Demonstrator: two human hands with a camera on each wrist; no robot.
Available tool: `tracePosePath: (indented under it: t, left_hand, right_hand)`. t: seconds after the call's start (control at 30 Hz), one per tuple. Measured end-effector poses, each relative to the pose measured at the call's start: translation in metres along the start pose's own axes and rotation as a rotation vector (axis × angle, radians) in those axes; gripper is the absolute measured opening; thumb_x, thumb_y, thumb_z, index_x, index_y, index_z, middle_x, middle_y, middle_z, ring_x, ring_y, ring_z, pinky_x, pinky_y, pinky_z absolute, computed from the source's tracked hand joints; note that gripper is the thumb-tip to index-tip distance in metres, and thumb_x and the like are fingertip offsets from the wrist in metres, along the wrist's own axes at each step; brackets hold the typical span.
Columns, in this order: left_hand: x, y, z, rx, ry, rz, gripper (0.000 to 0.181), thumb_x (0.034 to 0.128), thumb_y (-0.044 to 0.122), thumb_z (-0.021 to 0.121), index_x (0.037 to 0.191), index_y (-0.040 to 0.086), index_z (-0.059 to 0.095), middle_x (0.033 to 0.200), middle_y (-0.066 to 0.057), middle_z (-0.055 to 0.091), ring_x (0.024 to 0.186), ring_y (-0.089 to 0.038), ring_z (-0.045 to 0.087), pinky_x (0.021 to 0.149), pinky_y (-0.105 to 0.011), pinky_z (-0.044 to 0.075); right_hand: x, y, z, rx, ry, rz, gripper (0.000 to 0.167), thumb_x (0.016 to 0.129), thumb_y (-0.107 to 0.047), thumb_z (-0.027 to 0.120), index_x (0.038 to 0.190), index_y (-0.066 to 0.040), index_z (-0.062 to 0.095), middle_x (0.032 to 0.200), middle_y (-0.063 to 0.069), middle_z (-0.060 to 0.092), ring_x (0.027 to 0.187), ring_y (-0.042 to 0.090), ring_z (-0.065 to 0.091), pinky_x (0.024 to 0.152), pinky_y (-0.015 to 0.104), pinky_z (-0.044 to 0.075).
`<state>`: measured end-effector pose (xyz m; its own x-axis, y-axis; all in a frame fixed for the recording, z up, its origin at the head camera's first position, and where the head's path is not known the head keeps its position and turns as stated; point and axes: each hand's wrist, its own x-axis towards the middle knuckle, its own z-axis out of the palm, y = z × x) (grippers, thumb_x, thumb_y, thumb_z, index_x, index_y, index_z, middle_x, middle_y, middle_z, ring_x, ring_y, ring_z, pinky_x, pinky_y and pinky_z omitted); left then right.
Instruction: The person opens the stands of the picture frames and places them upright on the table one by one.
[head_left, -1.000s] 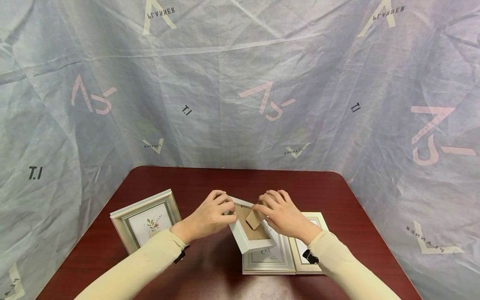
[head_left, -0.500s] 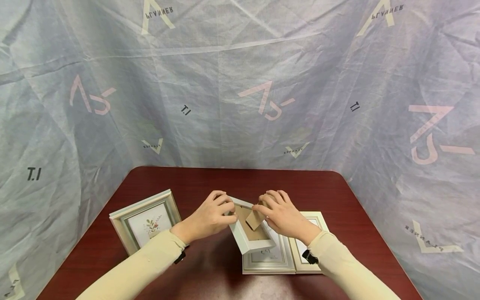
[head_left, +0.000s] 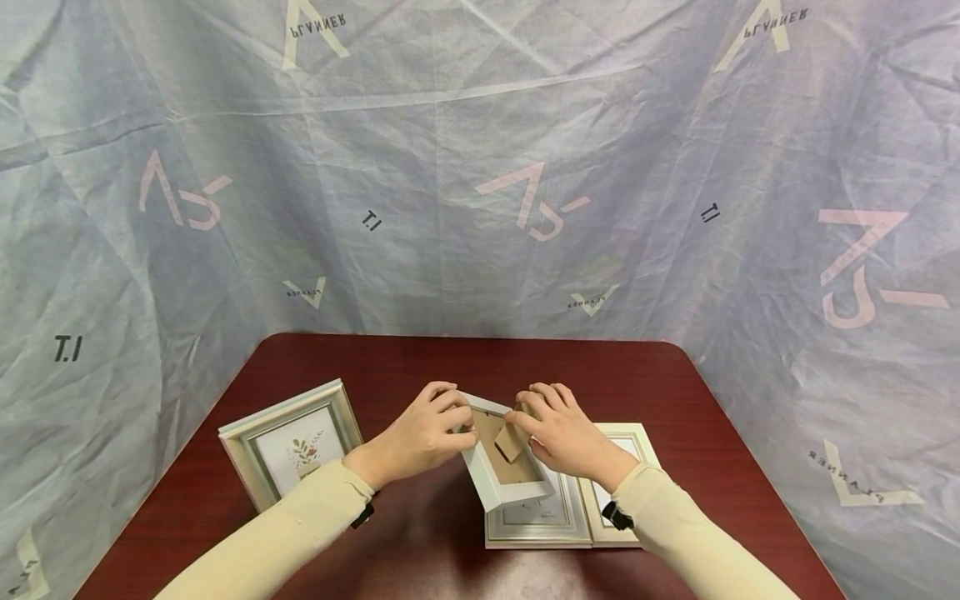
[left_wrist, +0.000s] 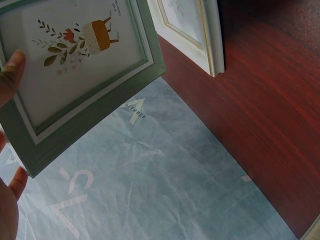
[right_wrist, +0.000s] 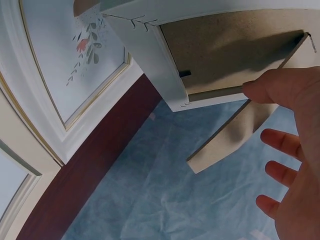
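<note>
A picture frame (head_left: 482,479) hangs tilted above the table, its brown back towards the head view. My left hand (head_left: 422,427) grips its upper left edge; in the left wrist view the thumb of my left hand (left_wrist: 9,205) lies over the front of the frame (left_wrist: 85,125), which shows a plant picture and a green-looking border. My right hand (head_left: 566,433) holds the brown stand flap (head_left: 509,444) on the back. In the right wrist view, the thumb of my right hand (right_wrist: 307,165) lies on the flap (right_wrist: 232,132), which angles away from the backing (right_wrist: 220,55).
Another frame (head_left: 347,412) stands tilted at the left of the red table (head_left: 465,362). Beneath the held frame and to its right, a silver frame (head_left: 540,540) and a cream frame (head_left: 647,446) lie side by side. Grey printed cloth (head_left: 442,250) surrounds the table.
The held frame and my left hand have shifted very slightly. My right hand has moved a touch, with the flap still in its fingers.
</note>
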<state>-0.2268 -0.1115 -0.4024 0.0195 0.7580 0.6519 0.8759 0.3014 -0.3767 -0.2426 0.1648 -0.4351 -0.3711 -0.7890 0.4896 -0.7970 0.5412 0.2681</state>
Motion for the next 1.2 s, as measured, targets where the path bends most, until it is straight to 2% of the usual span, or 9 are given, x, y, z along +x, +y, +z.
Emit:
tracePosePath:
  t: [0.5,0.67,0.8,0.93,1.07,1.2]
  left_hand:
    - [0.001,-0.001,-0.002,0.009,0.0,0.008,0.023,0.0787,-0.003,0.071,0.082,0.017,0.06,0.085,0.002,0.054,0.09,-0.019,0.058,0.091,-0.048,0.047]
    - [0.001,-0.002,-0.003,0.01,0.016,0.009,0.018,0.0864,-0.001,0.062,0.081,0.016,0.061,0.084,0.002,0.055,0.09,-0.02,0.058,0.09,-0.049,0.047]
    - [0.002,-0.002,-0.004,0.006,0.041,0.011,0.023,0.094,0.001,0.052,0.079,0.016,0.062,0.082,0.002,0.055,0.088,-0.02,0.059,0.088,-0.048,0.047]
    - [0.003,-0.003,-0.006,0.023,0.051,0.009,0.026,0.0973,0.003,0.05,0.079,0.016,0.062,0.082,0.003,0.055,0.087,-0.02,0.059,0.087,-0.048,0.048]
    - [0.003,-0.004,-0.007,0.036,0.052,0.002,0.023,0.096,0.004,0.053,0.079,0.016,0.065,0.082,0.002,0.055,0.087,-0.02,0.059,0.085,-0.048,0.048]
    - [0.002,-0.004,-0.009,0.033,0.042,-0.011,0.013,0.0871,0.003,0.065,0.083,0.015,0.067,0.084,0.002,0.057,0.088,-0.021,0.059,0.085,-0.047,0.048]
  right_hand:
    - [0.001,0.0,-0.001,0.024,0.011,0.001,0.055,0.068,-0.012,0.078,0.12,-0.014,0.062,0.122,0.013,0.057,0.114,0.034,0.051,0.091,0.052,0.039]
    - [0.001,0.002,-0.006,0.042,0.006,0.018,0.058,0.069,-0.012,0.08,0.124,-0.014,0.061,0.124,0.013,0.056,0.116,0.034,0.049,0.093,0.052,0.038]
    - [-0.003,0.005,-0.008,0.04,0.003,0.045,0.06,0.069,-0.011,0.08,0.125,-0.015,0.061,0.126,0.014,0.055,0.117,0.036,0.048,0.094,0.052,0.037]
    - [-0.007,0.008,-0.008,0.04,0.009,0.076,0.058,0.071,-0.012,0.082,0.125,-0.016,0.061,0.129,0.016,0.054,0.117,0.037,0.047,0.094,0.054,0.036]
    - [-0.011,0.012,-0.006,0.028,0.009,0.105,0.055,0.073,-0.015,0.083,0.124,-0.016,0.061,0.129,0.016,0.054,0.117,0.037,0.047,0.094,0.056,0.035]
    - [-0.017,0.016,-0.003,0.023,-0.004,0.137,0.055,0.075,-0.016,0.082,0.126,-0.015,0.061,0.131,0.017,0.053,0.119,0.038,0.047,0.094,0.059,0.034]
